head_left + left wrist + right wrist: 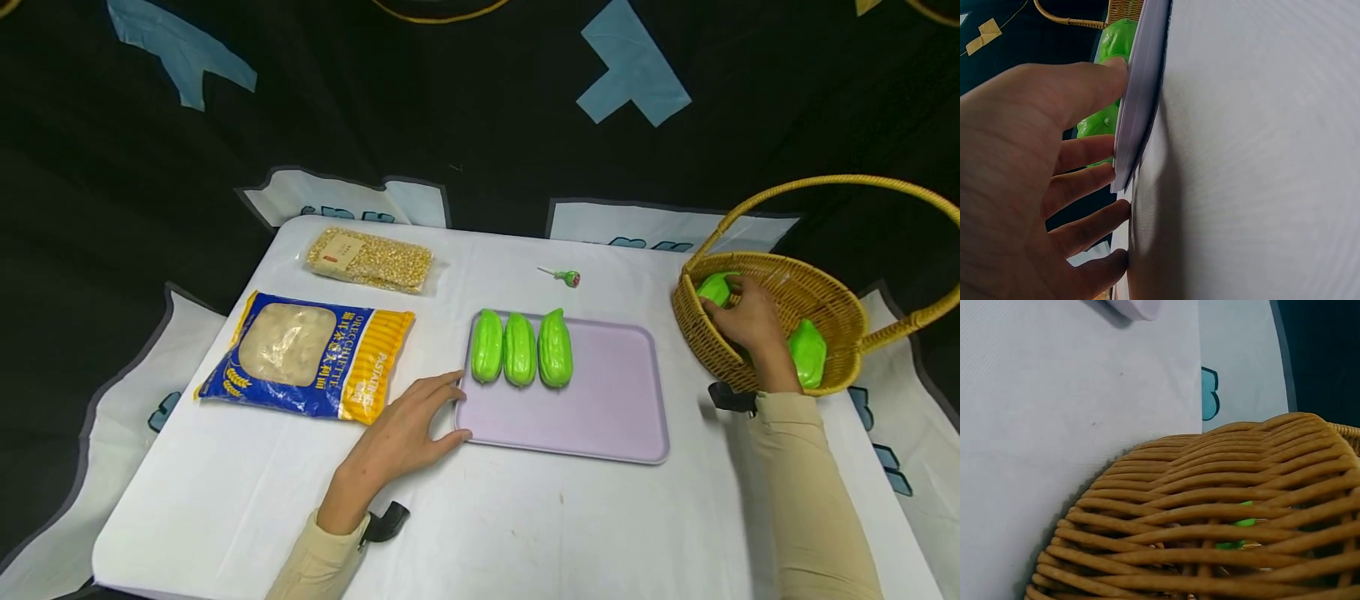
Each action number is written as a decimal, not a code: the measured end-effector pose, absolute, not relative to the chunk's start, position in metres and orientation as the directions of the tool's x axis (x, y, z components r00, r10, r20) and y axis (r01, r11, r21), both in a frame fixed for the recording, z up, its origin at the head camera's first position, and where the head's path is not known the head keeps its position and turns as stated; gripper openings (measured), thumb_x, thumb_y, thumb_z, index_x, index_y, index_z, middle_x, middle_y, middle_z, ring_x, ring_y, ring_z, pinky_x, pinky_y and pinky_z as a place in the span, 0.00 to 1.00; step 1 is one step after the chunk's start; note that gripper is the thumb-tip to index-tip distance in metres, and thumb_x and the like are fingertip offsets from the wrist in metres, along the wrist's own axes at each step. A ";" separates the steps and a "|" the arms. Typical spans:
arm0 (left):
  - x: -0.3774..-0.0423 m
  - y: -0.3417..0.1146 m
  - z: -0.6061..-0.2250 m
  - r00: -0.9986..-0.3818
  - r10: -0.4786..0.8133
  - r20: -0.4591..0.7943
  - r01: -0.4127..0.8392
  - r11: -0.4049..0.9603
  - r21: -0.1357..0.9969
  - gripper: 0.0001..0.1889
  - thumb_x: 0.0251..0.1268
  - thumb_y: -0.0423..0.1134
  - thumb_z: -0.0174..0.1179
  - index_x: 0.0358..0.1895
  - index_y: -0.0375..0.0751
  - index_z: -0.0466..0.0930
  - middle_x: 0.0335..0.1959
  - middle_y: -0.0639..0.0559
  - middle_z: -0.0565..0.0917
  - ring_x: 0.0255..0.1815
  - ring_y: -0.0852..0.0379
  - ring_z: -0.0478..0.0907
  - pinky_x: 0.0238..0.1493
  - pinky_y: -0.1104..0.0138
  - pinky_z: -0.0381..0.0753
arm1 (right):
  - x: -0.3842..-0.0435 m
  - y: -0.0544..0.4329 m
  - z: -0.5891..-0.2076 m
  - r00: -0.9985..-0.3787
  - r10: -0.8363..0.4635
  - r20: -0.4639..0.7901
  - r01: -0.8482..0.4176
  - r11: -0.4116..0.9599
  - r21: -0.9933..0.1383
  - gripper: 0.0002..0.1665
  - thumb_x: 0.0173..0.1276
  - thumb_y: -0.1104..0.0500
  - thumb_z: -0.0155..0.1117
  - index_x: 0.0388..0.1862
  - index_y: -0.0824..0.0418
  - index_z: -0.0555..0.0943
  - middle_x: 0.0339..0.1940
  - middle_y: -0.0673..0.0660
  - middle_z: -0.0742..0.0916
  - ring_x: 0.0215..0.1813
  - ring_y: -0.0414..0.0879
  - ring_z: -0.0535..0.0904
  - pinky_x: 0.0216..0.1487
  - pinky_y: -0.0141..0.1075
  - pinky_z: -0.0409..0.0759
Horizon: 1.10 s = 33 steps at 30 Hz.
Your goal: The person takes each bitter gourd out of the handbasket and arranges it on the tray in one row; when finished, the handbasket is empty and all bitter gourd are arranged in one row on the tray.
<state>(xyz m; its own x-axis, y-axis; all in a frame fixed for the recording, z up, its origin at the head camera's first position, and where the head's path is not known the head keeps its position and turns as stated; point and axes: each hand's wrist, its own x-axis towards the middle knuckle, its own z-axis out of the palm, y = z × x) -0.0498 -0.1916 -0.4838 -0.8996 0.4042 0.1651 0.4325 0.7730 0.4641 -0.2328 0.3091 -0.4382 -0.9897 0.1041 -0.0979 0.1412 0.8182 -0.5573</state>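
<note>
My left hand [405, 442] rests its fairly straight fingers and thumb against the left edge of a light purple tray [600, 417]. In the left wrist view, the thumb and some fingertips touch the tray's rim [1141, 81]. On the tray's left half three green ridged gourds [519, 350] lie side by side. My right hand [753, 317] reaches into a wicker basket [693, 342] and grips a green gourd [715, 289] between thumb and fingers. Another green gourd [808, 354] lies at the basket's right side. In the right wrist view, the basket's weave [1222, 494] hides the hand.
Left of the tray lies a blue and yellow pasta bag [307, 354], with a clear pack of yellow kernels [371, 260] behind it. A green-wrapped lollipop [566, 277] lies beyond the tray. The basket's tall handle [847, 179] arches above it.
</note>
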 end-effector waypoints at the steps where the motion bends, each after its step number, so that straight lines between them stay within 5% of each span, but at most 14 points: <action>1: -0.050 -0.192 -0.484 -0.900 0.404 0.164 0.432 0.774 0.462 0.27 0.64 0.54 0.77 0.61 0.45 0.84 0.79 0.47 0.74 0.75 0.46 0.75 0.77 0.53 0.75 | -0.233 0.309 -0.438 -0.990 0.103 -0.100 0.142 0.816 -0.560 0.45 0.81 0.51 0.60 0.82 0.78 0.56 0.76 0.84 0.67 0.76 0.78 0.64 0.78 0.71 0.64; 33: -0.050 -0.192 -0.485 -0.906 0.399 0.142 0.417 0.782 0.463 0.26 0.66 0.55 0.76 0.62 0.48 0.85 0.79 0.50 0.74 0.76 0.49 0.74 0.78 0.54 0.75 | -0.230 0.313 -0.432 -0.988 0.101 -0.116 0.149 0.806 -0.573 0.52 0.76 0.54 0.66 0.82 0.79 0.51 0.76 0.85 0.64 0.74 0.78 0.64 0.76 0.73 0.66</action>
<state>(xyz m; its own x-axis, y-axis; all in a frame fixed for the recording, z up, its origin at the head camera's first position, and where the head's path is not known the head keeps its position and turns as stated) -0.0499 -0.1919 -0.4855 -0.9058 0.3991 0.1423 0.4173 0.7822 0.4626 -0.2301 0.3127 -0.4322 -0.9882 0.1009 -0.1157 0.1494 0.8056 -0.5733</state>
